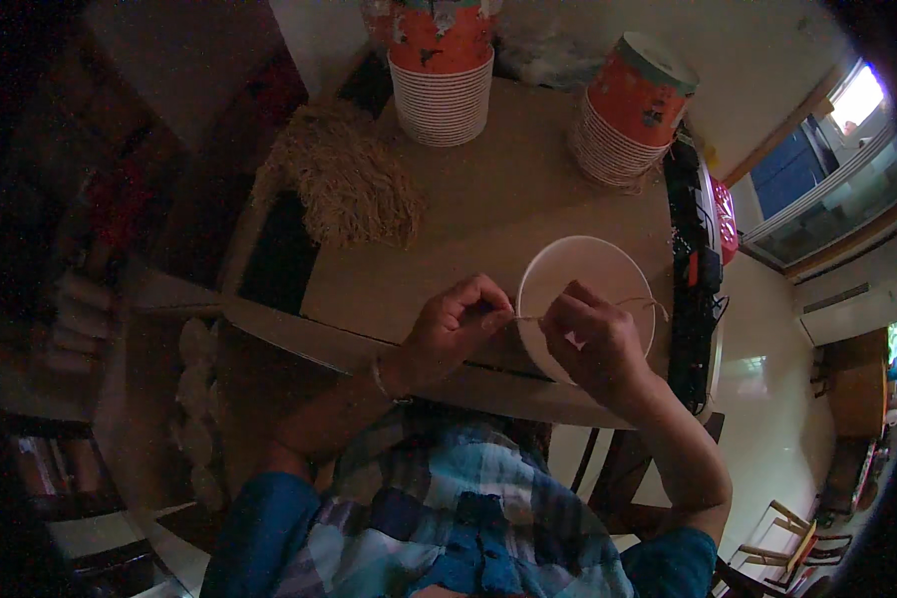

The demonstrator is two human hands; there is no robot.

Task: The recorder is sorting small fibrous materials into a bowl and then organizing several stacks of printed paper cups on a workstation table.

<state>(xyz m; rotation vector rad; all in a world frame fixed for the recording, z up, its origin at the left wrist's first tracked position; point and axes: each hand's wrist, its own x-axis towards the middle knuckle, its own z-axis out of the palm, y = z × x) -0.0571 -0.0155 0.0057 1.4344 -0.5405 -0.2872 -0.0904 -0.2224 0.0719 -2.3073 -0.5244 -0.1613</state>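
Observation:
A white paper bucket stands with its round mouth up near the table's front edge. Above its left rim, my left hand pinches a thin tan string between thumb and fingertips. My right hand is closed on the same string over the bucket's mouth, hiding part of its inside. A short stretch of string shows between the hands, and a loose end curls past the right rim. At the back left of the table lies a tangled bundle of tan strings.
Two stacks of nested orange-and-white paper buckets stand at the back, one in the middle and one at the right. Brown cardboard covers the tabletop. A black strip-like object runs along the right edge. A wooden chair is at far right.

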